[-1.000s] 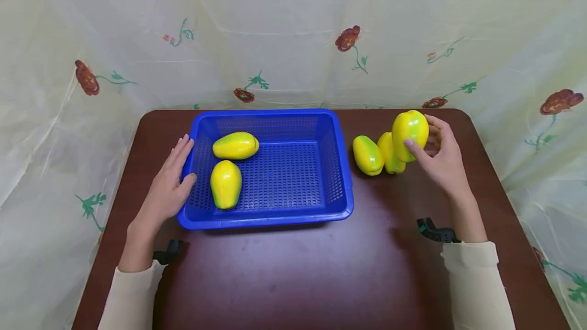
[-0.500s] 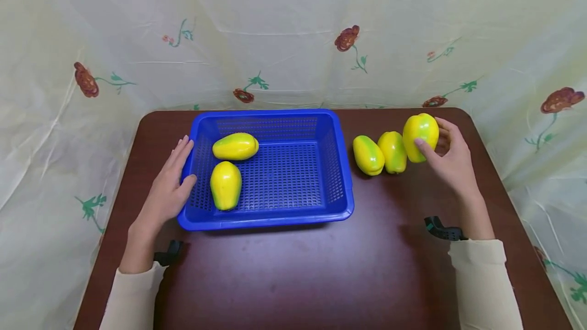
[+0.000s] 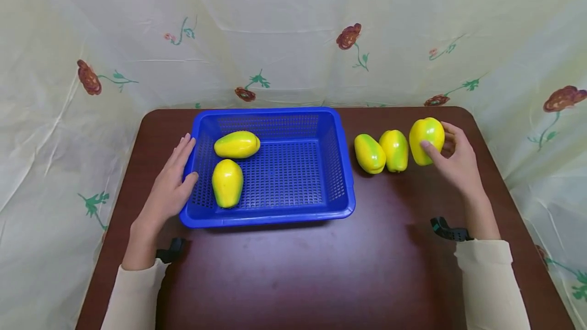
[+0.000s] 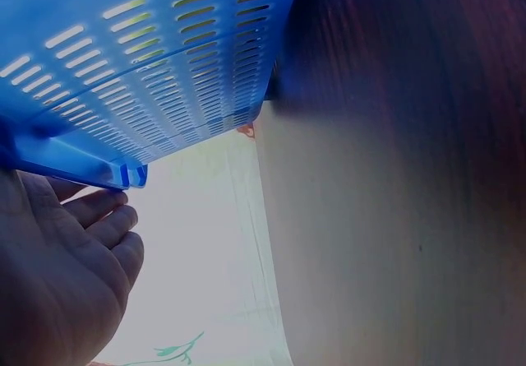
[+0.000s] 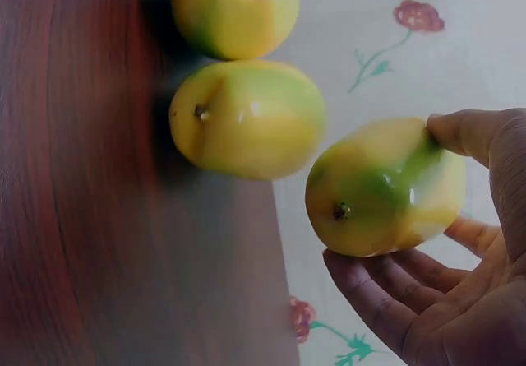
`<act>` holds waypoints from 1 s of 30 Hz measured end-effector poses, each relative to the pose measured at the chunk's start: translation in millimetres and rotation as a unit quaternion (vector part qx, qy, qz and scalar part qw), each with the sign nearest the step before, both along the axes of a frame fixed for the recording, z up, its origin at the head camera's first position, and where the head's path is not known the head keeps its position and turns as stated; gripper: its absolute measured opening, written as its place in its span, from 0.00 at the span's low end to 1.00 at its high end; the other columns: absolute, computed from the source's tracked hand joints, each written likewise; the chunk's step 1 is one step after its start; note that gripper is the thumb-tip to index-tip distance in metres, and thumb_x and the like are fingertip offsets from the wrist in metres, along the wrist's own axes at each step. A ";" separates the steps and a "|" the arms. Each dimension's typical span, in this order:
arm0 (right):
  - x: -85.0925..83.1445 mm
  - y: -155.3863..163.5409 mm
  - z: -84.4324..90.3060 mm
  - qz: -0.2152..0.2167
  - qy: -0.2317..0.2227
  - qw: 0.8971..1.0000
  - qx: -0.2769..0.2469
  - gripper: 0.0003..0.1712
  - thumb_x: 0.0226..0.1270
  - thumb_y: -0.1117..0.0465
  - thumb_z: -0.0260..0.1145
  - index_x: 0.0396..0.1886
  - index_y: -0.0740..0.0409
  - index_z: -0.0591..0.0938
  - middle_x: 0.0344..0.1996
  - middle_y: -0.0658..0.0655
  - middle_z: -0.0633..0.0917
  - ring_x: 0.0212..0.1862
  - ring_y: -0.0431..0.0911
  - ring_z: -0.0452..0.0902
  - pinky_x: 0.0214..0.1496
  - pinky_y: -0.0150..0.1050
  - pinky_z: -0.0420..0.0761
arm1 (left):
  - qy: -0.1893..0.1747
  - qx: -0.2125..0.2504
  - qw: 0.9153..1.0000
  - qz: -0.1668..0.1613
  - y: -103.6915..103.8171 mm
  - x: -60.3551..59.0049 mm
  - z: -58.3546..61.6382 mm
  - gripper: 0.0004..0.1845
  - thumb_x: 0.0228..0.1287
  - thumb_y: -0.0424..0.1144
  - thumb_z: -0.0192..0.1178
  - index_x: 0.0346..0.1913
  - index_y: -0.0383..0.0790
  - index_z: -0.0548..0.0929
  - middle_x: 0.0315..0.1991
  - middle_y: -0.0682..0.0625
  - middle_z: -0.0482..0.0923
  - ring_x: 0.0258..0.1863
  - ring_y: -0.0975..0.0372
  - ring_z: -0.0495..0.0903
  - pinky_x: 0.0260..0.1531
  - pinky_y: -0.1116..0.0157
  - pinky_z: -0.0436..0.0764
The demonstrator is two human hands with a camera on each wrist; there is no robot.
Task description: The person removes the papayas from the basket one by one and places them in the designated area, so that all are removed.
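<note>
Yellow-green papaya (image 3: 426, 141) upright in right hand (image 3: 456, 162)

Left hand (image 4: 57, 275) cut off by frame edge

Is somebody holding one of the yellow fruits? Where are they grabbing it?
Yes. The right hand holds the rightmost fruit round its middle, thumb on one side, fingers on the other.

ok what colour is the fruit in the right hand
Yellow with a green band, seen best in the right wrist view: the fruit held by the right hand.
</note>
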State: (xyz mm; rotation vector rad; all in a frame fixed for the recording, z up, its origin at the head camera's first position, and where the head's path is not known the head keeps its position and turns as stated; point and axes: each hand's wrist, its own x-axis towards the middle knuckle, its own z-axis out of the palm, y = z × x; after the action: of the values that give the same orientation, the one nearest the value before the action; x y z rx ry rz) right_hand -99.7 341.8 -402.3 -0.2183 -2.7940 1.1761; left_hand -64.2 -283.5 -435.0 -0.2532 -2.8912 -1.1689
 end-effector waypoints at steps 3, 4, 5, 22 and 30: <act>0.5 3.2 -4.5 -0.005 -0.011 1.000 0.006 0.45 0.76 0.45 0.66 0.84 0.54 0.60 0.67 0.68 0.75 0.45 0.28 0.71 0.40 0.15 0.72 | 0.000 -0.001 1.000 -0.002 -0.1 0.2 0.7 0.41 0.75 0.37 0.51 0.87 0.52 0.50 0.89 0.49 0.45 0.88 0.46 0.45 0.79 0.27 0.52; 0.5 4.2 -6.1 -0.006 -0.014 1.000 0.007 0.45 0.76 0.45 0.66 0.84 0.54 0.60 0.68 0.68 0.75 0.45 0.28 0.70 0.39 0.15 0.72 | 0.000 -0.001 1.000 -0.003 0.0 0.3 1.0 0.41 0.75 0.37 0.51 0.87 0.52 0.50 0.89 0.49 0.45 0.88 0.46 0.45 0.79 0.28 0.52; 0.2 5.3 -7.8 -0.006 -0.016 1.000 0.008 0.45 0.76 0.44 0.66 0.84 0.54 0.59 0.68 0.68 0.75 0.45 0.29 0.70 0.39 0.14 0.72 | 0.000 -0.001 1.000 -0.004 0.0 0.3 1.2 0.41 0.75 0.37 0.51 0.87 0.52 0.50 0.89 0.49 0.45 0.88 0.46 0.45 0.79 0.28 0.51; -9.2 16.3 -31.9 -0.008 -0.062 0.998 0.022 0.50 0.77 0.39 0.62 0.86 0.57 0.54 0.75 0.73 0.71 0.65 0.65 0.74 0.42 0.14 0.67 | -0.007 -0.002 1.000 -0.002 0.7 0.7 2.5 0.41 0.75 0.38 0.51 0.87 0.53 0.50 0.89 0.50 0.44 0.88 0.44 0.45 0.78 0.27 0.52; -13.2 18.6 -37.9 0.000 -0.086 0.996 0.036 0.51 0.77 0.38 0.61 0.86 0.59 0.53 0.76 0.75 0.69 0.67 0.69 0.73 0.48 0.24 0.72 | -0.010 -0.005 1.000 0.000 -0.1 1.6 2.2 0.42 0.75 0.38 0.51 0.87 0.54 0.50 0.89 0.50 0.44 0.88 0.45 0.45 0.77 0.26 0.53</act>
State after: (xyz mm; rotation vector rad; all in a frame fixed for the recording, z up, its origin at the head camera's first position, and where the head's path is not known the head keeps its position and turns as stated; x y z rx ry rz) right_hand -112.9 360.4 -440.3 -0.3295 -2.9769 1.1045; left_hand -62.6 -283.6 -432.9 -0.2435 -2.9161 -1.1640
